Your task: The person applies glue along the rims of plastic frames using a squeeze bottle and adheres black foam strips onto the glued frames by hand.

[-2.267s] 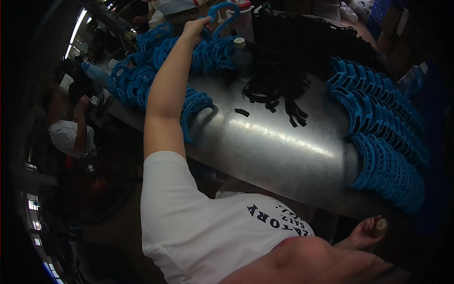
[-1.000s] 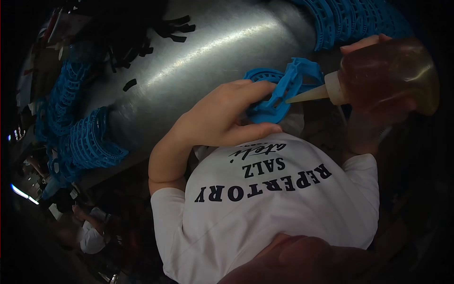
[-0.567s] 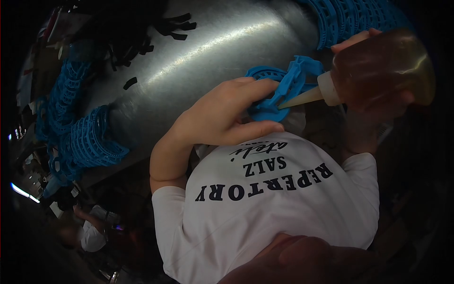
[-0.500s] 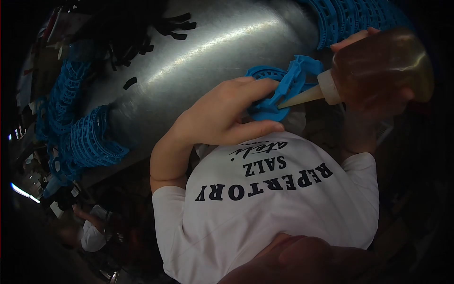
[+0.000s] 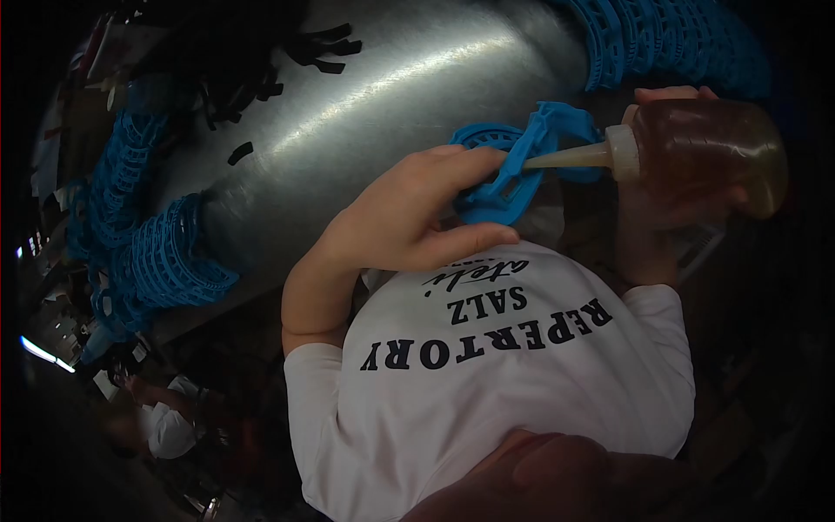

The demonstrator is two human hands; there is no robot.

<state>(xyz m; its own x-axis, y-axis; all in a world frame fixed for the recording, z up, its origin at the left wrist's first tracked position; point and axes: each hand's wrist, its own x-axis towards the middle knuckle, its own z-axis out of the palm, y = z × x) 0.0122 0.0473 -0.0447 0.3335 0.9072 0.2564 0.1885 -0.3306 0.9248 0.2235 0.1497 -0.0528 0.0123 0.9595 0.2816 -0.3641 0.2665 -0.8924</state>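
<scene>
My left hand (image 5: pixel 417 204) is closed around a curved blue plastic frame (image 5: pixel 496 207), with the thumb along its near side and the fingers over the far side. My right hand (image 5: pixel 661 215) wraps round a squeeze bottle (image 5: pixel 709 152) of amber liquid, tipped nearly level. The bottle's long tapered nozzle (image 5: pixel 570 157) points left, its tip right at the slanted bar of the blue frame. Part of my right palm is hidden behind the bottle.
A shiny metal table (image 5: pixel 391 104) lies beyond my hands. Rows of nested blue frames (image 5: pixel 178 257) stand at its left, and more blue frames (image 5: pixel 670 43) at the far right. Black strips (image 5: pixel 322 48) lie at the back. Another person (image 5: pixel 170 426) is at lower left.
The bottle has swung closer to level, and its nozzle tip has moved up along the blue frame's slanted bar. My left hand and the frame have barely shifted.
</scene>
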